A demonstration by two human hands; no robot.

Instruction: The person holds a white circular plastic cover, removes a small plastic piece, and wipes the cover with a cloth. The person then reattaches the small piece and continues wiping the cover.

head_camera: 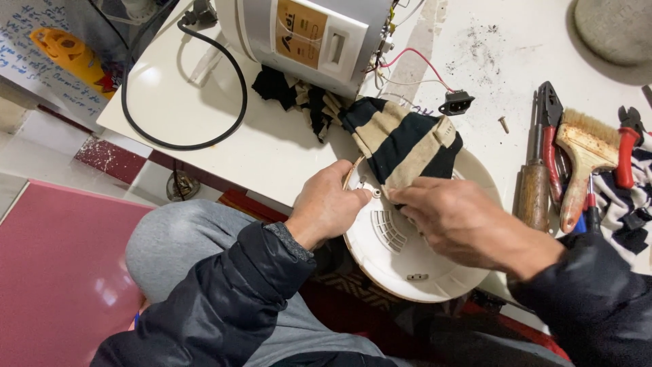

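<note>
— Hands first. Left hand (331, 204)?
— Curled over the left rim of a round white plastic base (407, 261), thumb on top, fingers wrapped under the edge. Grip pressed together on that rim.
— And the right hand (456, 221)?
— Laid flat over the base's middle, fingers pinching the near end of a black-and-tan striped cloth (402, 143) against the plastic.
— Where does the base sit?
— Half on the white surface (272, 146), half hanging over its near edge, above the lap. Vent slots showing between the two hands.
— Cloth runs where?
— From the base's far side up toward a white and silver appliance body (305, 34), lying on its side at the far end. Another dark bit tucked under that body.
— Wires?
— Thick black cord (204, 139) looping left of the appliance. Thin red and white leads ending in a small black socket (456, 103), just beyond the cloth.
— Tools?
— All to the right: wooden-handled screwdriver (534, 194), red-handled pliers (549, 146), worn paintbrush (584, 153), side by side. Loose screw (503, 124) near the socket.
— Floor?
— Red and white tiles, far left.
</note>
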